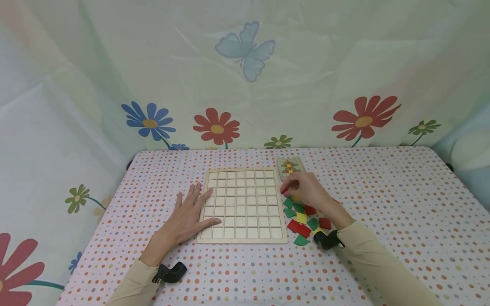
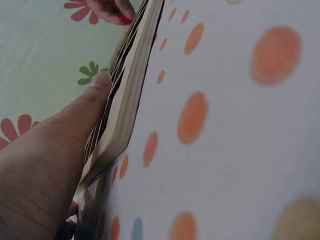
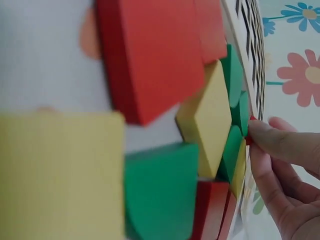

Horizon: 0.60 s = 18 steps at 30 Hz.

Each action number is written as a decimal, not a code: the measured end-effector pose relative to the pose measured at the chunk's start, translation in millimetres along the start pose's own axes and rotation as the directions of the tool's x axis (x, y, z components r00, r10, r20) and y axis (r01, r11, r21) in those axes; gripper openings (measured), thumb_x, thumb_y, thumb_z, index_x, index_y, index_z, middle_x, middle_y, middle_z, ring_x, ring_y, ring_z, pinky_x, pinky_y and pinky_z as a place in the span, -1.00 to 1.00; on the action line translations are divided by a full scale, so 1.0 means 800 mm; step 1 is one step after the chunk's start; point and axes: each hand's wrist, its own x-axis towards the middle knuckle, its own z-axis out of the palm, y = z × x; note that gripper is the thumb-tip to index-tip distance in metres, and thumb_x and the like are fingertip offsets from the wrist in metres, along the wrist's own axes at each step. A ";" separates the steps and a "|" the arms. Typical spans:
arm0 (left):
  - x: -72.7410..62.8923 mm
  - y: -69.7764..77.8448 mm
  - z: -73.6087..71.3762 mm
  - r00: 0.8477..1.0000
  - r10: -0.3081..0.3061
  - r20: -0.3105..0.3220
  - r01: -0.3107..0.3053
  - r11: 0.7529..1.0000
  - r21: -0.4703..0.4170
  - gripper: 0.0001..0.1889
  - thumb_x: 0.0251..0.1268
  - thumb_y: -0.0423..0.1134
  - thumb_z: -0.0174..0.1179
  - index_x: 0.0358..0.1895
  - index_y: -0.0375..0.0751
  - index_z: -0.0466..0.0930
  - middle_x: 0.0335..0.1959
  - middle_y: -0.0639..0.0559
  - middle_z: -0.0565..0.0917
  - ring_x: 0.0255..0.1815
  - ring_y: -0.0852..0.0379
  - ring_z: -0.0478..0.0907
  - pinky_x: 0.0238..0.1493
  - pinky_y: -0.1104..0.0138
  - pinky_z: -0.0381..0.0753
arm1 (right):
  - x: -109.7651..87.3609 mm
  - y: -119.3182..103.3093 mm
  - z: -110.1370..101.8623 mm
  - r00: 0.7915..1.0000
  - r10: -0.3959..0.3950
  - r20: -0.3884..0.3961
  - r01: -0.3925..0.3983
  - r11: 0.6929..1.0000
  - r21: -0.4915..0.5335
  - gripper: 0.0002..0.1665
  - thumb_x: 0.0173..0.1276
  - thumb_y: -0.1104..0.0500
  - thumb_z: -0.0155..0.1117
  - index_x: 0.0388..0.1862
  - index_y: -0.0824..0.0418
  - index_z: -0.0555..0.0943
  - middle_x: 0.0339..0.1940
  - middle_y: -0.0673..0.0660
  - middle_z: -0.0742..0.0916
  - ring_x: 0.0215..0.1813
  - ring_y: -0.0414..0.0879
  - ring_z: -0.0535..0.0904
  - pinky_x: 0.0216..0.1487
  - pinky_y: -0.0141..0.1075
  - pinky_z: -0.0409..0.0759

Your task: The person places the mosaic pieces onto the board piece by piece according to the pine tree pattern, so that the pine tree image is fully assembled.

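Note:
A pale wooden grid board (image 1: 241,205) lies flat on the table, its square compartments bare. My left hand (image 1: 189,216) rests spread over the board's left edge, fingers straight, thumb on the lower left part. In the left wrist view the thumb (image 2: 100,87) lies against the board's side. My right hand (image 1: 306,190) is just off the board's right edge, pinching a small red block (image 1: 284,191) between thumb and fingertips. Beneath and below that hand lie loose blocks: green quarter-rounds (image 1: 301,241), red squares (image 1: 325,223) and yellow squares (image 1: 301,218).
A pattern card (image 1: 284,173) showing a red, green and yellow design lies behind the right hand, partly covered by it. The dotted tablecloth (image 1: 245,276) covers the table. Behind it hangs a flowered curtain (image 1: 306,93). Both wrists wear black cameras (image 1: 173,272).

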 end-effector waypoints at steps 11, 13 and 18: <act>0.000 -0.004 0.000 1.000 -0.005 0.007 0.005 0.999 0.034 0.00 0.37 0.38 0.19 0.72 -0.04 0.06 0.72 -0.31 -0.15 0.72 -0.31 -0.30 0.52 -0.43 -0.36 | 0.030 -0.022 -0.016 0.997 -0.076 -0.019 0.076 0.997 -0.014 -0.91 0.29 0.44 0.50 -0.25 0.31 0.82 -0.25 0.17 0.82 -0.16 0.06 0.73 -0.07 -0.09 0.72; 0.000 -0.005 0.000 1.000 -0.006 0.007 0.006 0.999 0.032 0.01 0.37 0.38 0.19 0.72 -0.05 0.05 0.72 -0.31 -0.15 0.72 -0.31 -0.29 0.52 -0.43 -0.36 | 0.039 -0.031 -0.017 0.995 -0.104 -0.008 0.104 0.995 -0.009 -0.90 0.31 0.45 0.48 -0.25 0.31 0.82 -0.25 0.15 0.83 -0.15 0.05 0.73 -0.04 -0.08 0.73; 0.000 -0.003 -0.002 1.000 -0.016 0.010 0.016 1.000 0.027 0.02 0.37 0.37 0.20 0.72 -0.09 0.04 0.72 -0.31 -0.14 0.72 -0.31 -0.28 0.53 -0.42 -0.35 | 0.065 -0.050 -0.012 0.987 -0.157 0.027 0.157 0.988 -0.004 -0.90 0.33 0.44 0.47 -0.25 0.30 0.82 -0.25 0.14 0.84 -0.14 0.03 0.74 -0.01 -0.07 0.74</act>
